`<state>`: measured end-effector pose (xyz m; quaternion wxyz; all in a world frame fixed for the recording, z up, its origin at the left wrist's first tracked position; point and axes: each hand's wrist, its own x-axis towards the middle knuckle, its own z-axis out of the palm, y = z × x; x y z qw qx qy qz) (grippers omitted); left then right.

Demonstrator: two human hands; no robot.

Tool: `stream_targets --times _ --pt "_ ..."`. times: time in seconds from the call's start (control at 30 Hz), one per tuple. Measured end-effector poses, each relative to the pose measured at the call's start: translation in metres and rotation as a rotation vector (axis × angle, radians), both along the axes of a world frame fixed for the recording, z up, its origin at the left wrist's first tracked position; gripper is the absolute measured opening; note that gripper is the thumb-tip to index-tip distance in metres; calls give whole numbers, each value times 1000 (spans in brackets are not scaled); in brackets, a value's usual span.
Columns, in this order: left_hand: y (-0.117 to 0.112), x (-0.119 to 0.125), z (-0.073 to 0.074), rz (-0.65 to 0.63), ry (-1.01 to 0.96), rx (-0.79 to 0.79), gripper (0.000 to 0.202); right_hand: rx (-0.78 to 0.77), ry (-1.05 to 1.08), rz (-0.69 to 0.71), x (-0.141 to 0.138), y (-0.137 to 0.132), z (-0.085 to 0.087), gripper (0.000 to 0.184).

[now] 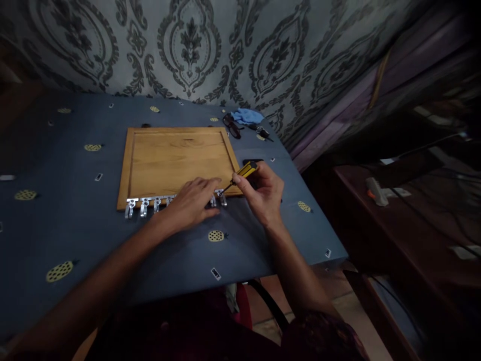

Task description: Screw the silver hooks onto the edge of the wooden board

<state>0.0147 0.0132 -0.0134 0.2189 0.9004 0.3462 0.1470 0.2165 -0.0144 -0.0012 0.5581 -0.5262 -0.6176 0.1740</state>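
A framed wooden panel [180, 155] lies flat on the table. Along its near edge runs a metal hook rail [144, 202] with several silver hooks hanging over the side. My left hand [191, 203] rests open over the rail and the panel's edge, fingers stretched out, hiding the middle hooks. In my right hand [265, 193] is a screwdriver [246, 170] with a yellow and black handle. Its shaft slants down to the left, and the tip meets the rail near the rightmost hook. Whether a screw sits under the tip is too small to tell.
The table has a blue cloth [93, 225] printed with pineapples. Behind the panel lie dark glasses [233, 128], a light-blue rag [248, 116] and keys [264, 132]. A dark flat object [252, 161] is partly behind my right hand. A patterned curtain [190, 45] borders the back; dark red furniture [406, 235] stands right.
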Motion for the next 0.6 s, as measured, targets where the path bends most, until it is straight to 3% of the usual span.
stream_targets --times 0.1,0.2,0.33,0.6 --pt "5 -8 19 37 -254 -23 38 -5 16 56 1 2 -1 44" --pt "6 -8 46 79 -541 -118 32 -22 20 115 0 4 -1 40" --pt "1 4 73 12 -593 -24 25 -7 57 169 -1 7 -4 41" --pt "4 17 76 -25 -483 92 11 -80 44 264 3 9 -10 43"
